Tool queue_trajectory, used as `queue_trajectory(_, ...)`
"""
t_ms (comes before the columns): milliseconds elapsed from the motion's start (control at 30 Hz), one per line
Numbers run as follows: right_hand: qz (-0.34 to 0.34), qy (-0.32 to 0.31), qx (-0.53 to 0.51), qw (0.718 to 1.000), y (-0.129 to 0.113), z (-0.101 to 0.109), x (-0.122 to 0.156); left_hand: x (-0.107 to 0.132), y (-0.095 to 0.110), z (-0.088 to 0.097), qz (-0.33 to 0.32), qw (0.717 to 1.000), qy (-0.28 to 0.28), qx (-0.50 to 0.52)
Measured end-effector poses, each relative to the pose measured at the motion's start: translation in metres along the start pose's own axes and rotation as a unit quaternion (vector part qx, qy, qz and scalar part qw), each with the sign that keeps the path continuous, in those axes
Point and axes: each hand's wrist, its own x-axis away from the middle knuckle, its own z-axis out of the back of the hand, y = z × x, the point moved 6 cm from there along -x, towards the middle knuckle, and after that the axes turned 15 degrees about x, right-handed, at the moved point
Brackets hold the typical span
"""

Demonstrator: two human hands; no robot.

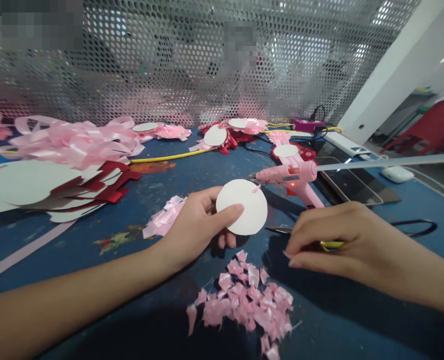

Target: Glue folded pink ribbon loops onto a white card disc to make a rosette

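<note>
My left hand [197,225] pinches a white paper disc [244,205] and holds it up above the blue table [162,175]; a small pink scrap sticks to the disc's upper right edge. My right hand [342,245] rests low on the table to the right, fingers curled over a thin yellow-handled tool [332,245] next to scissors [413,227]. A pink glue gun [293,175] stands just behind the disc, its nozzle pointing left. A heap of folded pink ribbon pieces [248,302] lies below both hands.
Another small ribbon bundle [165,217] lies left of my left hand. Stacked red-and-white card shapes [57,190] and loose pink ribbon [75,142] fill the left. Finished rosettes [222,137] line the perforated back screen [207,75]. A tablet [353,185] lies right of the glue gun.
</note>
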Motion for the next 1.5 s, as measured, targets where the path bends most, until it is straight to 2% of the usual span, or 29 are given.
queue_trajectory(100, -0.03, 0.084, 0.013, 0.996, 0.005, 0.007, -0.002, 0.0, 0.0, -0.001, 0.002, 1.0, -0.01, 0.0)
queue_trajectory(267, -0.135, 0.161, -0.089, 0.974, 0.018, 0.01, 0.003, 0.002, -0.001, -0.005, 0.02, 0.999, -0.024, -0.005)
queue_trajectory(500, -0.074, 0.201, 0.031, 0.976, 0.009, 0.02, 0.001, 0.004, -0.003, -0.008, 0.042, 0.999, -0.031, -0.008)
queue_trajectory(733, -0.017, 0.23, 0.059, 0.971, 0.004, 0.022, 0.001, 0.004, -0.002, -0.008, 0.043, 0.999, -0.026, -0.009)
queue_trajectory(800, -0.018, 0.237, 0.07, 0.969, 0.005, 0.02, 0.002, 0.005, -0.003, -0.008, 0.043, 0.999, -0.027, -0.007)
queue_trajectory(1000, -0.09, 0.258, 0.031, 0.961, 0.014, 0.018, 0.005, 0.004, -0.003, -0.008, 0.042, 0.999, -0.03, -0.005)
queue_trajectory(1100, -0.055, 0.255, 0.077, 0.962, 0.008, 0.019, 0.005, 0.004, -0.003, -0.008, 0.044, 0.998, -0.035, -0.005)
queue_trajectory(1233, 0.012, 0.284, 0.152, 0.947, -0.004, 0.02, 0.006, 0.007, -0.005, -0.01, 0.052, 0.997, -0.053, -0.011)
queue_trajectory(1500, 0.0, 0.273, 0.187, 0.944, -0.006, 0.015, 0.006, 0.009, -0.008, -0.013, 0.072, 0.994, -0.079, -0.026)
